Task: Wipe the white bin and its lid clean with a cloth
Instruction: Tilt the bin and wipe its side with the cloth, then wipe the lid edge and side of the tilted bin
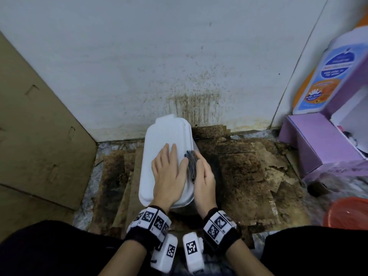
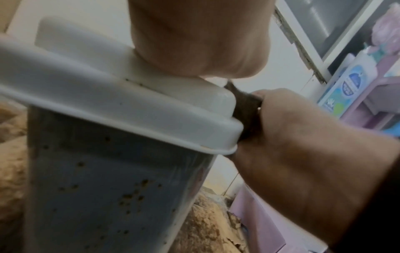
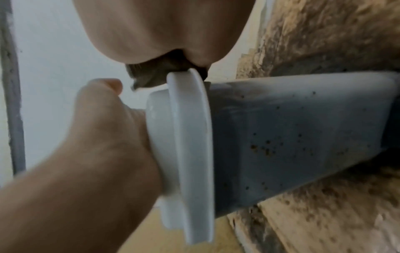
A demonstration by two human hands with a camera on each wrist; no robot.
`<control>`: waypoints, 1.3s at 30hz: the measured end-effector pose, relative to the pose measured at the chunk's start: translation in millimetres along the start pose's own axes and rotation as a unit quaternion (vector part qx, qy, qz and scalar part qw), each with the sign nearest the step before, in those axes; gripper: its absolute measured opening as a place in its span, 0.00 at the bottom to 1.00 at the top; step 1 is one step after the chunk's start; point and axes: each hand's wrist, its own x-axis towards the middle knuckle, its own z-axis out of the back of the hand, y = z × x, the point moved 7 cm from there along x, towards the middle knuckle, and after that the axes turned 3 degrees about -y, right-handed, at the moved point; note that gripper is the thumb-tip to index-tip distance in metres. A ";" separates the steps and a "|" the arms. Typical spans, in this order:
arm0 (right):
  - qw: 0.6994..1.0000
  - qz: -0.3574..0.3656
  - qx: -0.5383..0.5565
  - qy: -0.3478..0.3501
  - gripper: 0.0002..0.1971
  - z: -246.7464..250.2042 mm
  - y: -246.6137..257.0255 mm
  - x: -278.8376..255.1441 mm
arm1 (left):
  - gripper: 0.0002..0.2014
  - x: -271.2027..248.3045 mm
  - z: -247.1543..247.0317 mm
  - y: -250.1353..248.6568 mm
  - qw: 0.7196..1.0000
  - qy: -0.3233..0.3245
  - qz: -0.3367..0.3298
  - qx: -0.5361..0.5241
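The white bin stands on the floor with its white lid (image 1: 159, 136) closed on top. Its side wall (image 2: 97, 196) is grey and speckled with brown spots, also seen in the right wrist view (image 3: 292, 137). My left hand (image 1: 169, 172) lies flat on the lid with straight fingers, pressing it down. My right hand (image 1: 203, 176) holds a dark grey cloth (image 1: 191, 164) against the lid's right rim (image 3: 190, 137). The cloth (image 2: 246, 109) is bunched between my right hand's fingers and the rim (image 2: 151, 123).
Stained brown cardboard sheets (image 1: 249, 172) cover the floor under the bin. A spattered white wall (image 1: 179, 66) is just behind. A flat cardboard panel (image 1: 39, 136) leans at the left. A purple box (image 1: 318, 140) with a bottle (image 1: 322, 76) stands at the right; an orange basin (image 1: 346, 214) sits lower right.
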 end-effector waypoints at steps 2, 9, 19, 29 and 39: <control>0.998 0.028 -0.060 0.002 0.19 5.6 1.2 -0.1 | 0.39 0.7 -3.7 -5.8 0.998 0.009 0.008 -0.054; 0.992 0.012 -0.128 0.007 0.19 37.6 4.3 12.8 | 0.21 1.3 -2.8 -28.3 0.903 0.079 0.102 -0.409; 0.985 -0.086 -0.147 0.023 0.29 69.6 9.6 29.2 | 0.25 -1.2 13.0 39.3 0.966 -0.090 0.174 -0.167; 0.983 -0.070 -0.170 0.019 0.33 54.4 0.9 24.6 | 0.36 2.4 -20.6 54.4 0.955 0.030 0.238 -0.176; 0.977 -0.087 -0.137 -0.138 0.28 53.7 1.5 -13.0 | 0.30 13.9 0.4 38.6 0.964 0.065 0.164 -0.197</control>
